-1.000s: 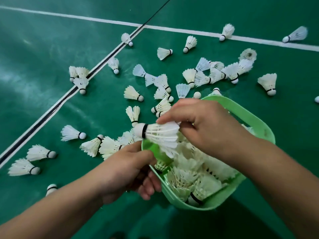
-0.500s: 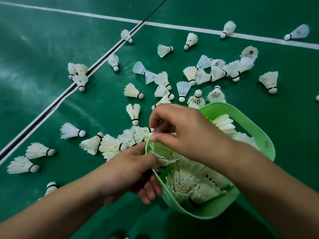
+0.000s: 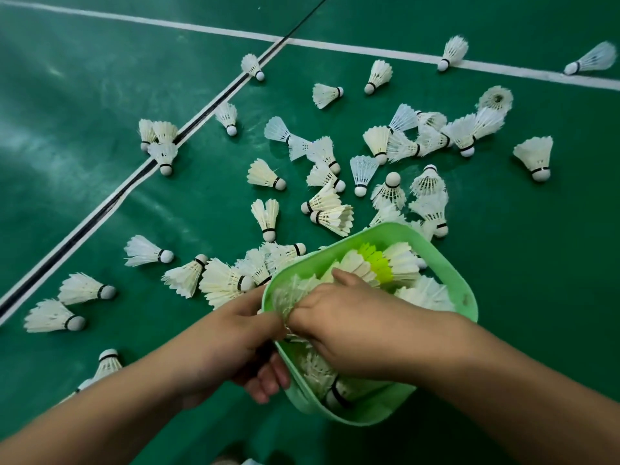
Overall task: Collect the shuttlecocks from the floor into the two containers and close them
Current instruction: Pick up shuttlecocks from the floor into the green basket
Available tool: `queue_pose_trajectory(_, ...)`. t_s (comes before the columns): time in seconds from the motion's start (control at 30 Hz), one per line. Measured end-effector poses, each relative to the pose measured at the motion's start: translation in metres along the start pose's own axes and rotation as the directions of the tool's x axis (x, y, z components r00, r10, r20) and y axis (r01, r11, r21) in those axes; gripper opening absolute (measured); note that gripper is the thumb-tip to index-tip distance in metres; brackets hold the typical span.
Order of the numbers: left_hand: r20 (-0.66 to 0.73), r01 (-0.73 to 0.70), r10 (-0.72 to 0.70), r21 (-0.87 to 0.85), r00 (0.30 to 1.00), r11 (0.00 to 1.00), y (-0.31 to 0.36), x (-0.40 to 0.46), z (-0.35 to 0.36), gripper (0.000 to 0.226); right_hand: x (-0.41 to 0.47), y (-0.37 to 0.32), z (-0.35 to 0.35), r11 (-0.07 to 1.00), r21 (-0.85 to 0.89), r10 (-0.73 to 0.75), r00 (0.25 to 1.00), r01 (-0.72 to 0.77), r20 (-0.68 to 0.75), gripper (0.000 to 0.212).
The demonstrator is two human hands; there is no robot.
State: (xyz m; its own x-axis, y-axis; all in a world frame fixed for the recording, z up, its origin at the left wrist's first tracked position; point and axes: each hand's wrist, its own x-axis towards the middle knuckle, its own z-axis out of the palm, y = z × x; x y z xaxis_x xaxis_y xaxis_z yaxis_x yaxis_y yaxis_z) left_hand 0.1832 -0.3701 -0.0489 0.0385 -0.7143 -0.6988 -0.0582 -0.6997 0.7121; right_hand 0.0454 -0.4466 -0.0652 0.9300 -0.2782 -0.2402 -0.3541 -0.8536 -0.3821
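Observation:
A light green plastic container (image 3: 365,416) is tilted toward me, holding several white shuttlecocks and one yellow-green one (image 3: 377,265). My left hand (image 3: 235,337) grips its near left rim, thumb on top and fingers under the wall. My right hand (image 3: 352,317) reaches inside at the left rim, its fingers curled down round the blurred feathers of a white shuttlecock (image 3: 283,298). The fingertips are buried among the feathers. Several white shuttlecocks (image 3: 265,176) lie scattered on the green floor beyond, with a cluster (image 3: 228,280) touching the container's left side.
The floor is a green badminton court with a white line (image 3: 201,26) across the far side and a black-and-white line (image 3: 134,182) running diagonally on the left. More shuttlecocks lie at the far right (image 3: 535,157) and near left (image 3: 53,317). No second container is in view.
My right hand has carried a white shuttlecock from above the rim down into the container. The container has tipped and shifted a little; my left hand kept its grip.

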Motion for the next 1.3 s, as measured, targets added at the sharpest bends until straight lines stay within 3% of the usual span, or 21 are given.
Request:
queue_pose_trajectory(0.07,-0.033,0.003,-0.003,-0.006,0.999,1.0,-0.003,-0.005,-0.011,0.031,-0.001,0.004,0.0,0.999,0.009,-0.047,0.942,0.053,-0.333,0.025)
queue_pose_trajectory(0.13,-0.097,0.008,-0.012,-0.038,0.995,0.999,-0.004,-0.013,-0.027,0.032,-0.01,0.017,-0.007,0.986,0.156,0.056,0.764,0.06,-0.643,0.027)
queue_pose_trajectory(0.2,-0.18,0.006,-0.021,-0.084,0.983,0.996,-0.005,-0.022,-0.045,0.032,-0.016,0.04,-0.019,0.945,0.326,0.267,0.583,-0.004,-0.767,0.025)
queue_pose_trajectory(0.27,-0.278,-0.005,-0.024,-0.101,0.96,0.995,-0.008,-0.03,-0.061,0.039,-0.016,0.077,-0.02,0.895,0.419,0.44,0.472,-0.156,-0.764,0.019)
queue_pose_trajectory(0.3,-0.337,-0.021,-0.016,-0.106,0.941,0.994,-0.01,-0.032,-0.068,0.037,-0.012,0.101,-0.013,0.855,0.437,0.518,0.468,-0.279,-0.716,0.018)
queue_pose_trajectory(0.37,-0.43,-0.05,0.001,-0.103,0.903,0.993,-0.014,-0.034,-0.084,0.019,-0.005,0.141,0.012,0.718,0.384,0.691,0.533,-0.58,-0.488,0.041)
queue_pose_trajectory(0.43,-0.478,-0.055,0.005,-0.09,0.878,0.994,-0.017,-0.031,-0.097,0.016,-0.002,0.168,0.041,0.609,0.314,0.792,0.582,-0.728,-0.185,0.062)
queue_pose_trajectory(0.47,-0.492,-0.06,0.007,-0.092,0.871,0.994,-0.017,-0.029,-0.101,0.017,-0.003,0.174,0.054,0.589,0.295,0.803,0.586,-0.752,-0.107,0.065)
queue_pose_trajectory(0.6,-0.508,-0.08,0.016,-0.105,0.861,0.991,-0.017,-0.022,-0.102,0.017,-0.006,0.177,0.096,0.601,0.199,0.799,0.576,-0.774,-0.176,0.038)
queue_pose_trajectory(0.67,-0.488,-0.086,0.016,-0.12,0.873,0.989,-0.014,-0.021,-0.094,0.016,-0.007,0.175,0.095,0.649,0.181,0.759,0.615,-0.739,-0.214,0.021)
queue_pose_trajectory(0.7,-0.472,-0.086,0.016,-0.127,0.882,0.988,-0.013,-0.021,-0.09,0.015,-0.008,0.173,0.086,0.671,0.251,0.741,0.619,-0.697,-0.26,0.015)
queue_pose_trajectory(0.73,-0.451,-0.083,0.012,-0.138,0.892,0.987,-0.011,-0.022,-0.085,0.015,-0.009,0.169,0.073,0.693,0.35,0.721,0.605,-0.631,-0.337,0.012)
queue_pose_trajectory(0.8,-0.405,-0.064,0.007,-0.128,0.914,0.99,-0.009,-0.023,-0.076,0.015,-0.019,0.152,0.035,0.759,0.47,0.65,0.498,-0.45,-0.574,0.012)
queue_pose_trajectory(0.87,-0.365,-0.047,0.006,-0.105,0.931,0.993,-0.007,-0.023,-0.066,0.014,-0.032,0.127,-0.007,0.867,0.401,0.493,0.401,-0.296,-0.772,0.014)
queue_pose_trajectory(0.93,-0.327,-0.03,0.003,-0.08,0.945,0.996,-0.003,-0.022,-0.055,0.014,-0.043,0.099,-0.04,0.941,0.261,0.33,0.419,-0.216,-0.846,0.013)
queue_pose_trajectory(1.03,-0.281,-0.019,0.003,-0.057,0.96,0.998,0.0,-0.023,-0.044,0.013,-0.042,0.075,-0.051,0.976,0.206,0.204,0.613,-0.068,-0.763,0.019)
queue_pose_trajectory(1.13,-0.252,-0.038,0.02,-0.065,0.967,0.997,0.007,-0.023,-0.034,0.009,-0.036,0.07,-0.041,0.894,0.449,0.292,0.761,-0.002,-0.579,0.012)
queue_pose_trajectory(1.2,-0.237,-0.048,0.027,-0.084,0.971,0.995,0.012,-0.023,-0.028,0.019,-0.031,0.075,-0.029,0.83,0.556,0.363,0.8,-0.045,-0.477,0.015)
queue_pose_trajectory(1.3,-0.218,-0.05,0.028,-0.094,0.975,0.994,0.012,-0.025,-0.024,0.031,-0.027,0.084,-0.017,0.709,0.702,0.467,0.792,-0.07,-0.393,0.015)
